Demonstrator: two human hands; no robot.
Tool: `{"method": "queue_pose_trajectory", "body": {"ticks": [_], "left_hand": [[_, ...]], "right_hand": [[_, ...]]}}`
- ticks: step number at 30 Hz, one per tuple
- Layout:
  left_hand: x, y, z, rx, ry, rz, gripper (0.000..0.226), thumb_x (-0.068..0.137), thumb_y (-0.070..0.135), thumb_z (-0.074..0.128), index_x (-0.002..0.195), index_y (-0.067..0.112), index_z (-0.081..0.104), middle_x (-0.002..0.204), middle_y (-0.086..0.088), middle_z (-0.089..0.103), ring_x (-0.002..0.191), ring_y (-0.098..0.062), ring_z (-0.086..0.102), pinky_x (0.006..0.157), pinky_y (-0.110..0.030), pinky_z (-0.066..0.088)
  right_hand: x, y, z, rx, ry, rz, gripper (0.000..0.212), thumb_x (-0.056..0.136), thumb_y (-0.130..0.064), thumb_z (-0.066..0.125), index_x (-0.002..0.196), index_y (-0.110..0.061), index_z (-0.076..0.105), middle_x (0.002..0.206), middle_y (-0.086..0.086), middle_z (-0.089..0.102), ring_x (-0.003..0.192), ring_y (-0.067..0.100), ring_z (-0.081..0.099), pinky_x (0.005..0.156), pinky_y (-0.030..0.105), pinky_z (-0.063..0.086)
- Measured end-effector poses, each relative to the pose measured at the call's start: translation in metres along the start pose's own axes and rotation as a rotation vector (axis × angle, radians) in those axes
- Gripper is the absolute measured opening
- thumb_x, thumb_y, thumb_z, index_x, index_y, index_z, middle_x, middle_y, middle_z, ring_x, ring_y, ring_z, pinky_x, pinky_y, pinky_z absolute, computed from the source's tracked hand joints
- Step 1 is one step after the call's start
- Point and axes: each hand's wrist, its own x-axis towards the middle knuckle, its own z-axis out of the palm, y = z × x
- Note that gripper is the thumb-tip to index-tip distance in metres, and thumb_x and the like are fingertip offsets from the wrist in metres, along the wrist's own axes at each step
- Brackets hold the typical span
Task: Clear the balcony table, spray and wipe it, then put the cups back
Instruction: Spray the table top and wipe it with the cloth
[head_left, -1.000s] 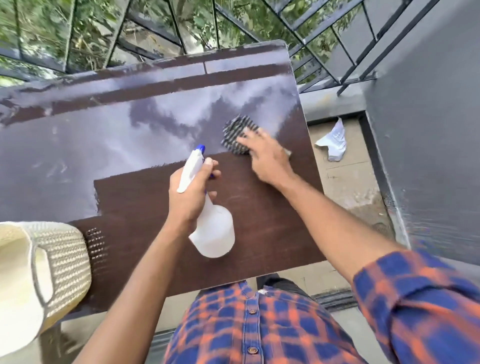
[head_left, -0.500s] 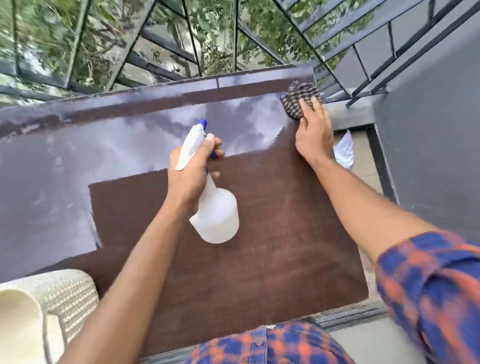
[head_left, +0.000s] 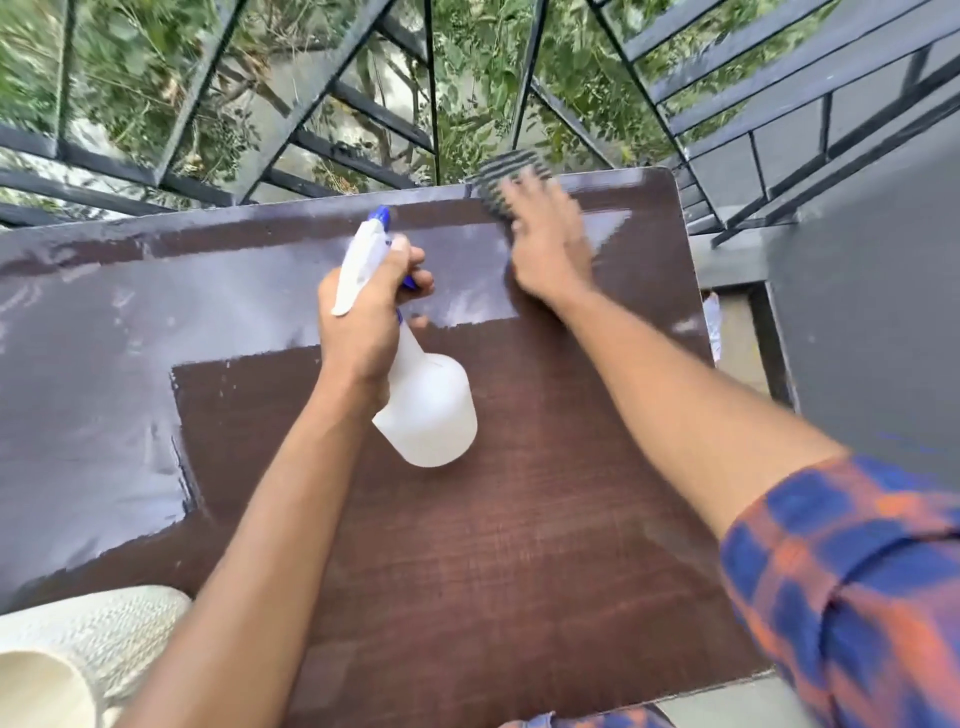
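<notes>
A dark brown table (head_left: 519, 545) fills the view, its far and left parts shiny with reflected sky. My left hand (head_left: 369, 317) grips the neck of a white spray bottle (head_left: 426, 415) with a blue nozzle, held over the table's middle. My right hand (head_left: 550, 244) lies with straight fingers on a checked cloth (head_left: 498, 179) at the table's far edge, and both are motion-blurred. No cups are in view.
A white woven chair or basket (head_left: 98, 634) stands at the near left corner. Black metal railing (head_left: 337, 150) runs just behind the table, with greenery below. A grey wall (head_left: 872, 338) rises on the right, with a white scrap (head_left: 714, 327) on the floor.
My right hand has slid the cloth from the far right corner leftward along the far edge. The spray bottle has stayed over the table's middle.
</notes>
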Motion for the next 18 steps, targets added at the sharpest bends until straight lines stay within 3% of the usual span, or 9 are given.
{"method": "queue_pose_trajectory", "body": {"ticks": [4,7,9,11,13,18], "left_hand": [[0.002,-0.002,0.007,-0.028,0.024,-0.023,0.019,0.101,0.022,0.058,0.087,0.014,0.067,0.076,-0.005,0.065,0.068,-0.012,0.065,0.047,-0.02,0.044],[0.0,-0.005,0.01,0.003,0.017,-0.017,0.02,0.101,0.023,0.057,0.086,0.016,0.068,0.076,-0.002,0.067,0.071,-0.011,0.066,0.049,-0.02,0.046],[-0.002,-0.007,0.01,0.026,0.002,-0.012,0.02,0.101,0.026,0.057,0.087,0.017,0.068,0.078,-0.002,0.067,0.077,-0.013,0.067,0.052,-0.021,0.046],[-0.005,-0.007,0.007,0.035,-0.006,-0.013,0.02,0.101,0.027,0.057,0.088,0.018,0.068,0.077,0.0,0.067,0.079,-0.013,0.067,0.053,-0.021,0.046],[-0.007,-0.007,0.003,0.038,-0.004,-0.007,0.02,0.101,0.027,0.057,0.088,0.018,0.069,0.077,0.002,0.067,0.08,-0.013,0.067,0.054,-0.021,0.046],[-0.01,-0.005,-0.02,0.016,0.056,-0.01,0.02,0.101,0.029,0.057,0.086,0.021,0.068,0.078,0.002,0.067,0.082,-0.013,0.068,0.056,-0.023,0.046]], "right_hand": [[-0.029,-0.049,0.026,-0.081,-0.205,-0.391,0.058,0.099,-0.017,0.043,0.154,-0.034,0.037,0.165,-0.007,0.025,0.152,0.023,0.021,0.123,0.049,0.014],[-0.016,-0.034,0.02,-0.136,-0.194,-0.451,0.061,0.096,-0.016,0.045,0.153,-0.039,0.036,0.165,-0.008,0.025,0.152,0.022,0.023,0.121,0.054,0.015],[0.006,-0.008,0.005,-0.17,-0.113,-0.316,0.075,0.088,-0.004,0.048,0.152,-0.041,0.034,0.165,-0.007,0.024,0.151,0.022,0.024,0.121,0.058,0.018],[0.026,0.025,-0.019,-0.124,0.032,-0.012,0.08,0.084,0.002,0.048,0.151,-0.039,0.037,0.164,-0.003,0.028,0.148,0.024,0.028,0.119,0.054,0.025],[0.037,0.06,-0.041,-0.052,0.098,0.296,0.075,0.089,0.0,0.049,0.153,-0.035,0.037,0.165,-0.002,0.024,0.15,0.025,0.024,0.123,0.047,0.021],[0.038,0.052,-0.033,-0.025,0.106,0.442,0.069,0.089,-0.008,0.05,0.153,-0.033,0.038,0.166,-0.005,0.022,0.152,0.025,0.018,0.124,0.042,0.016]]}}
